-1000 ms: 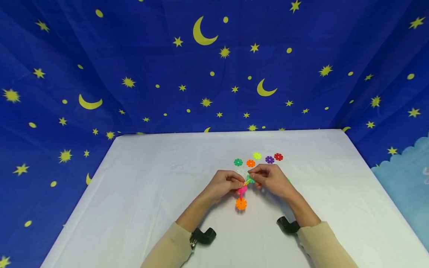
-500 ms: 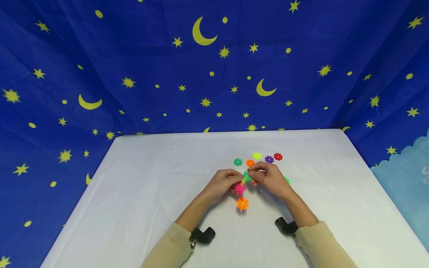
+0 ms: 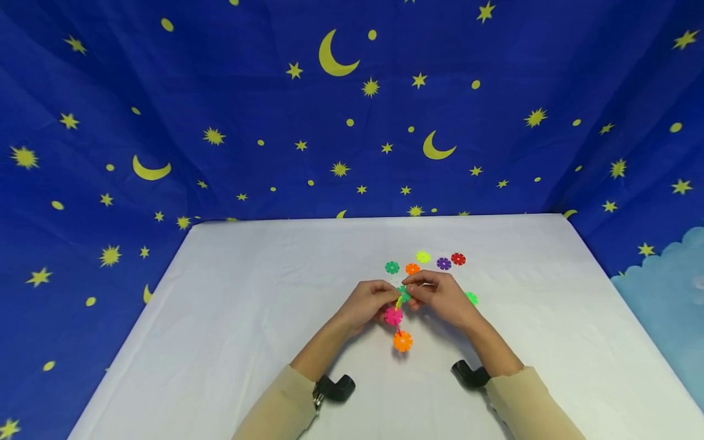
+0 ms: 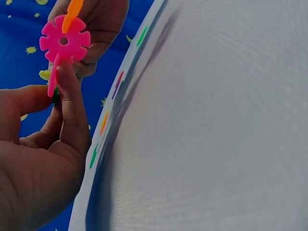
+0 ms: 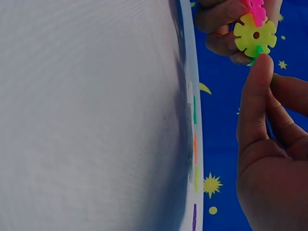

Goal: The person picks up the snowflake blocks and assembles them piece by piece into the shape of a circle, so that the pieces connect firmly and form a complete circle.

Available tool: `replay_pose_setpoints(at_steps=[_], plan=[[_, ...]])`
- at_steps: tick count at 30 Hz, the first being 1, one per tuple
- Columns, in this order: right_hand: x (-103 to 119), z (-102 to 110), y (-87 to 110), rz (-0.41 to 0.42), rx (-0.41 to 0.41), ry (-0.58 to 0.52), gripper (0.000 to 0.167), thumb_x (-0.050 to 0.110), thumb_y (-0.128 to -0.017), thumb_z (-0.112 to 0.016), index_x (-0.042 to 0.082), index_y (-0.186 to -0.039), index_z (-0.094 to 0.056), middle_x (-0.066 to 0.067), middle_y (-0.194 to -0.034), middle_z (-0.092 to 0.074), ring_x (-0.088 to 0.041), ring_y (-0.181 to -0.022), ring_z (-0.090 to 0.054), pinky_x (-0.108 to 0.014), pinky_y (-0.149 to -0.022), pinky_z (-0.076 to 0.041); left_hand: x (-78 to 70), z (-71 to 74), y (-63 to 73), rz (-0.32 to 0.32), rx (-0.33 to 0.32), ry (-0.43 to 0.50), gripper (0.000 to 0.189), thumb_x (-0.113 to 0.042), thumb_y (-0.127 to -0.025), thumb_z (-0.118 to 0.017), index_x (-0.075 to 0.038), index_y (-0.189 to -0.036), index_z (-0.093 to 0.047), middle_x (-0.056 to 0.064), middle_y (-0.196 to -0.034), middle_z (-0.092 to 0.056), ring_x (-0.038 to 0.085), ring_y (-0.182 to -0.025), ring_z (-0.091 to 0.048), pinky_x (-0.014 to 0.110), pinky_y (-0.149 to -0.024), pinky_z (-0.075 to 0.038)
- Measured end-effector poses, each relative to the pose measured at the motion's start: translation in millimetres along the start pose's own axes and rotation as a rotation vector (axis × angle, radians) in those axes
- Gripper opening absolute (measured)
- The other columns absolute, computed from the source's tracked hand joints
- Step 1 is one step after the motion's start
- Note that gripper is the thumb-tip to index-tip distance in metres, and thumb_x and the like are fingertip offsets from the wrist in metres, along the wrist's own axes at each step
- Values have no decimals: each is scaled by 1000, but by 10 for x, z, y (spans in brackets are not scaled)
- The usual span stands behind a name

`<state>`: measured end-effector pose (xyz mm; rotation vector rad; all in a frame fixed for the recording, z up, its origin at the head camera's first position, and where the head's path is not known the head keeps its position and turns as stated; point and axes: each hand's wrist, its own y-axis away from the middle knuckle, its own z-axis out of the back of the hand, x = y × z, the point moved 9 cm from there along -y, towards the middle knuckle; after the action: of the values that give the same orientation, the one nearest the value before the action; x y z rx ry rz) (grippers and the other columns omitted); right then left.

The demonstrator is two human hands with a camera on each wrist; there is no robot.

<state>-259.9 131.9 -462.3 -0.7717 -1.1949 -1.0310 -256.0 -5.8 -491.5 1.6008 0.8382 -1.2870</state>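
A short chain of slotted plastic snowflake discs hangs between both hands above the table. My left hand pinches the chain near its yellow disc. My right hand pinches a green disc, which meets the slotted edge of the yellow one; fingers hide part of it. Below the yellow disc is a pink disc, joined edge to edge. An orange disc forms the lower end, nearest my body. In the left wrist view, the pink disc shows its round centre hole, with orange stuck in a slot.
Loose discs lie on the white table beyond my hands: teal, orange, yellow, purple and red. A bright green disc lies beside my right hand. A blue starry cloth stands behind.
My right hand has moved slightly left with the green disc, bringing it closer to my left fingers. The chain has turned, and its pink and orange discs now face the head camera more.
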Motion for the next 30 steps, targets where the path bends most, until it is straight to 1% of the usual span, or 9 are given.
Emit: replay_pose_setpoints(at_steps=[4,7,13,18,22,27,30], plan=[[11,34,16,5,1,15,25,18,-96,-61,0,-112,-64,-19,-88,-68,-33,-75,-67,-36,-71,-56,10,-11,-10,-6,0,-1,21,-20,-90,-67,1,-94,-68,5,-73,-60,13,-55,-48,23,-48,-44],[30,83,19,22,4,55,28,20,-97,-60,-2,-114,-63,-21,-88,-67,-33,-75,-65,-36,-70,-56,17,2,-8,-3,-14,1,21,-19,-90,-68,1,-93,-68,6,-73,-60,13,-55,-48,23,-47,-43],[30,289,23,13,-41,112,32,24,-96,-60,-2,-115,-64,-22,-92,-65,-34,-76,-63,-39,-69,-56,15,19,-5,2,-21,-3,18,-18,-90,-67,0,-93,-68,7,-75,-59,13,-57,-49,22,-48,-45],[-9,454,43,-17,-61,150,34,27,-95,-62,0,-116,-64,-22,-95,-64,-38,-78,-61,-43,-69,-54,13,29,-2,1,-19,-11,18,-19,-90,-67,-1,-94,-68,11,-80,-59,14,-59,-49,22,-49,-45],[-45,590,69,-38,-81,183,34,26,-94,-63,1,-117,-64,-23,-95,-63,-40,-79,-58,-43,-67,-53,18,32,0,-1,-14,-8,19,-19,-90,-67,-1,-95,-68,13,-83,-60,14,-59,-48,22,-49,-45],[-74,773,100,-75,-129,201,33,26,-94,-65,3,-117,-65,-21,-100,-64,-39,-83,-58,-39,-68,-53,30,35,-4,0,-11,9,17,-16,-91,-66,0,-95,-68,9,-81,-61,13,-58,-49,22,-48,-46],[-112,857,119,-110,-138,216,34,27,-93,-65,4,-118,-65,-20,-101,-65,-36,-83,-59,-39,-69,-53,20,28,3,-2,-4,11,17,-16,-91,-65,1,-96,-68,7,-80,-63,13,-57,-48,22,-48,-45]])
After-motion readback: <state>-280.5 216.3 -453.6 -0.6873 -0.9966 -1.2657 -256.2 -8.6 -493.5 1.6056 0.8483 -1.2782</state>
